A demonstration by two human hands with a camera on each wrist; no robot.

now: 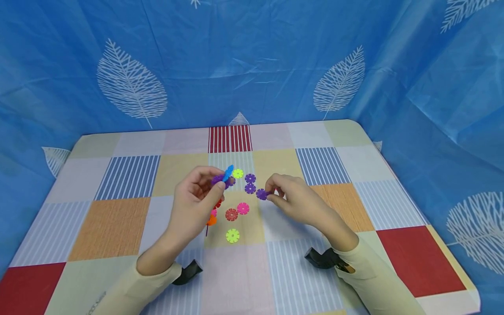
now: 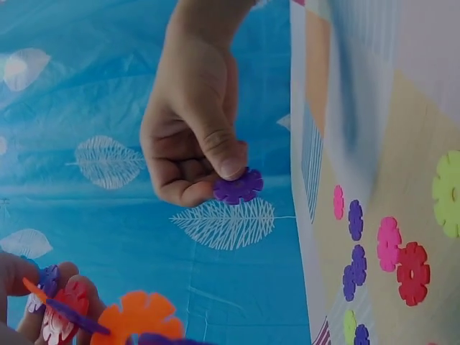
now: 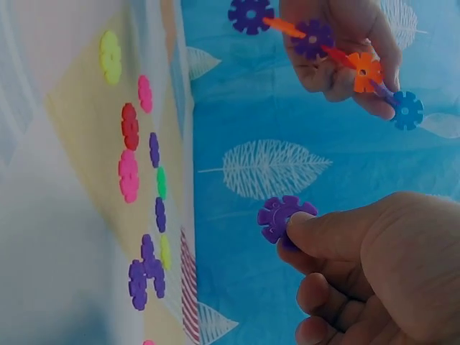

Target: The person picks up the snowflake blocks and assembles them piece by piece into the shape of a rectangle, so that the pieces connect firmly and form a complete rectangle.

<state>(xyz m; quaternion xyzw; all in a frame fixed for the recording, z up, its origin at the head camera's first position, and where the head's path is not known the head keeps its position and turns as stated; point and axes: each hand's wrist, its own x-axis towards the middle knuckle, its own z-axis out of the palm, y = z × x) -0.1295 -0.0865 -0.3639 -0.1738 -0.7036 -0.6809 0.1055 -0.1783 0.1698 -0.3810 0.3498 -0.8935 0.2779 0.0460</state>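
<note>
I see the left grip [image 1: 193,199] pinching a disc chain [image 3: 356,72] (probably near its blue end [image 1: 228,173]), the right grip [image 1: 295,199] 1 purple disc [image 3: 272,217]. Joining seems underway; next, slots need aligning.

A chain of slotted plastic discs [image 3: 313,39] is held up in the air by the left hand [image 1: 195,199]. Seven discs interlock at their notches, some turned face-on and others edge-on: purple, orange, purple, red, orange, purple and, at the tip beside the thumb, blue. A single purple disc [image 2: 238,189], with the same notched, petal-like rim, is pinched by its edge in the right hand [image 1: 295,199], raised and apart from the chain.
</note>
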